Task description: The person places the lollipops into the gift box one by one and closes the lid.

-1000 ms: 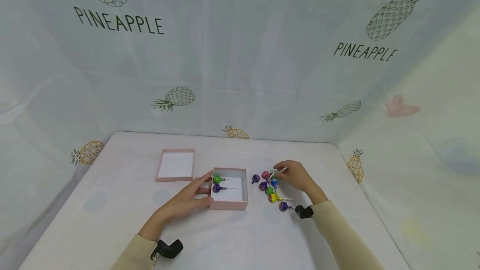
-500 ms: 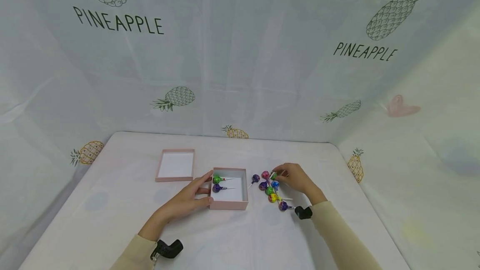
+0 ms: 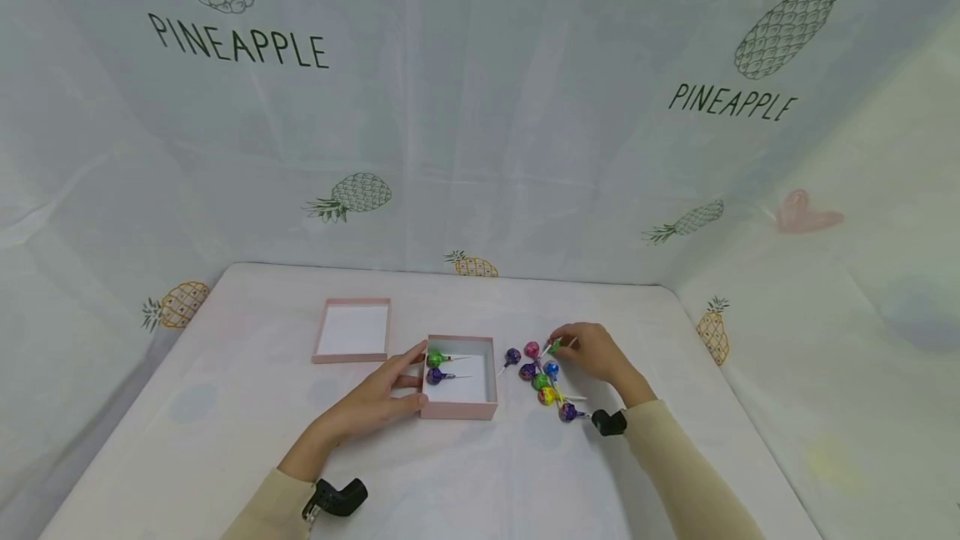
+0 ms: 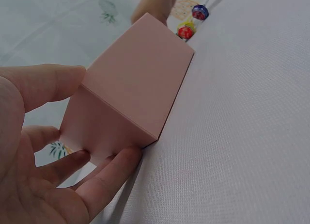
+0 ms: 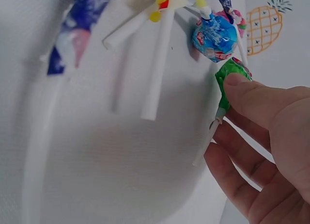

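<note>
My left hand (image 3: pixel 378 398) touches the left side of a pink open box (image 3: pixel 459 411), its fingertips spread against the wall and its thumb at the front corner. Inside the box lie a green lollipop (image 3: pixel 435 359) and a purple lollipop (image 3: pixel 435 376), sticks toward the right. My right hand (image 3: pixel 596 352) pinches another green-wrapped lollipop (image 5: pixel 232 76) between thumb and fingers, its white stick angled down past the fingers in the right wrist view. Beside that hand lie several loose lollipops, among them a blue one (image 5: pixel 215 37), a yellow one (image 3: pixel 546 396) and a pink one (image 3: pixel 532 349).
A shallow pink box lid (image 3: pixel 351 332), white inside, lies behind and left of the box. A purple lollipop (image 3: pixel 513 356) sits between box and pile. Another purple one (image 3: pixel 567 412) is nearest the front. Pineapple-print cloth (image 3: pixel 480 148) hangs behind the white table (image 3: pixel 450 490).
My right hand has closed its fingers on the green lollipop at the back of the pile and shifted it slightly. The left hand and the box stay in place.
</note>
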Demonstrator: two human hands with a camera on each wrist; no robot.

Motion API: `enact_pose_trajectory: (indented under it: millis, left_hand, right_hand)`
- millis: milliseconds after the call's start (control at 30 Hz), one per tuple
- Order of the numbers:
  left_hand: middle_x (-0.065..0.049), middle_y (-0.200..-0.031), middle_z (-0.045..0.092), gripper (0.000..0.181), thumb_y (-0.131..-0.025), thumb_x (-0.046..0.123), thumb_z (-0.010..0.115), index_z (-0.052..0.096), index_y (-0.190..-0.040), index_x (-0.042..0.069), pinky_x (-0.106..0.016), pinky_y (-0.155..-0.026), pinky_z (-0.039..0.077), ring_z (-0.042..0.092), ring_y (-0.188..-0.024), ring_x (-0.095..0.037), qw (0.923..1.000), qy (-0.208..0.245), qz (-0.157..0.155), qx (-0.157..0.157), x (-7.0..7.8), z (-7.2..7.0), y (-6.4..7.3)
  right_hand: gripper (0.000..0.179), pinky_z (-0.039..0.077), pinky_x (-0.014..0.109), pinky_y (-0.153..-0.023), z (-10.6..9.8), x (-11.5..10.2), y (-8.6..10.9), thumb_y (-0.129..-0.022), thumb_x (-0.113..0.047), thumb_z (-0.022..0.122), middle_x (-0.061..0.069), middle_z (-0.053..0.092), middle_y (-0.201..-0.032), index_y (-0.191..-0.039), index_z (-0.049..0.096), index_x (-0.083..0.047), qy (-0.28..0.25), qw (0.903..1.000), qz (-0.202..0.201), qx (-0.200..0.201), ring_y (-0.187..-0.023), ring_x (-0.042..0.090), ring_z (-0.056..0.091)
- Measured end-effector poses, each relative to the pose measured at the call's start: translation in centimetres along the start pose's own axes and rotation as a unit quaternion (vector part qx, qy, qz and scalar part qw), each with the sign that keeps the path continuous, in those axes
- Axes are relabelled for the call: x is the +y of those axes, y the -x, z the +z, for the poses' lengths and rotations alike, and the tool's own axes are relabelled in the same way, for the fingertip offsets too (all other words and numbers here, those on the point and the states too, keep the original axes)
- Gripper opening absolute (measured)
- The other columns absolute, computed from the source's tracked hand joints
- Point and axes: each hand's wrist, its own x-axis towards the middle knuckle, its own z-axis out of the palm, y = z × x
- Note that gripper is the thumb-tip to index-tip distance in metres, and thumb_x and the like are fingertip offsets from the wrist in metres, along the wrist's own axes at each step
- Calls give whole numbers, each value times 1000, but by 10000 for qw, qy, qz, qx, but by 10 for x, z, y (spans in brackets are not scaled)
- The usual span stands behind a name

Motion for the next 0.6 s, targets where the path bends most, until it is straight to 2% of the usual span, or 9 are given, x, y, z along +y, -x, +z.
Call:
enact_pose_trajectory:
  millis: [333,600]
  left_hand:
    - [-14,-171,31,89,-101,30,75,21,-172,26,-58,-114,44,56,-141,-34,10000,-34,-4,6,1,0,-1]
    - [-14,-171,31,89,-101,29,75,21,-172,26,-54,-111,46,57,-140,-32,10000,-60,-75,25,2,0,0]
  right_hand:
    - [22,58,41,-83,-14,-5,-1,-99,-11,76,6,76,-105,-121,78,-10,33,9996,-60,257,-89,19,66]
    - [23,59,40,-84,-19,-29,-4,-98,-11,78,3,76,-105,-121,78,-12,3,9985,-405,372,-89,17,67]
